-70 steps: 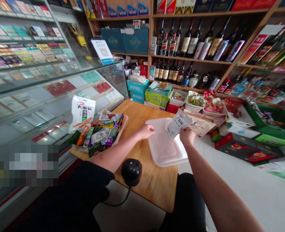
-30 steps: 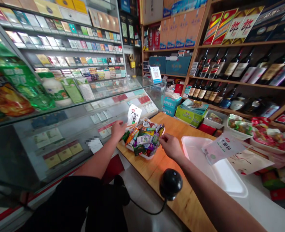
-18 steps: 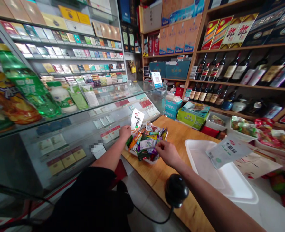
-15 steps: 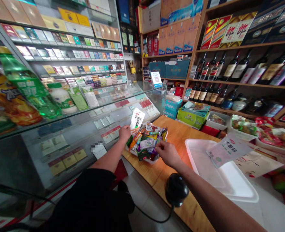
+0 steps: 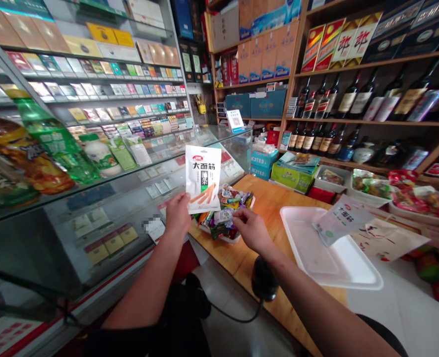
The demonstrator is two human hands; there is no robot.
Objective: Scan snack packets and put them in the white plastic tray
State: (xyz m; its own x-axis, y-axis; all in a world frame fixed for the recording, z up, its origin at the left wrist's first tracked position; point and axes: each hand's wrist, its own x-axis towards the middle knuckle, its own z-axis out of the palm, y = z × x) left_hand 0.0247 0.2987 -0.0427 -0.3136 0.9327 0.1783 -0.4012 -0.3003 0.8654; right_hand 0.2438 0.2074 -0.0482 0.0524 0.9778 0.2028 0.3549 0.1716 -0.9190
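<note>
My left hand (image 5: 178, 214) grips the bottom edge of a white snack packet (image 5: 203, 177) with black characters, held upright above the pile. My right hand (image 5: 252, 230) hovers just right of a tray of mixed small snack packets (image 5: 224, 214) on the wooden table (image 5: 275, 198), fingers loosely curled and holding nothing. A second white packet (image 5: 341, 218) leans on the far rim of an empty white plastic tray (image 5: 329, 248) further right.
A glass display counter (image 5: 103, 198) of cigarette packs runs along the left. A black barcode scanner (image 5: 263, 280) with a cable sits at the table's near edge. Shelves of wine bottles (image 5: 338, 99) and bins of snacks (image 5: 371, 186) line the back right.
My left hand reached to the snack pile, took the white packet leaning there, and lifted it up toward me. My right hand left the other packet on the white tray and moved beside the pile.
</note>
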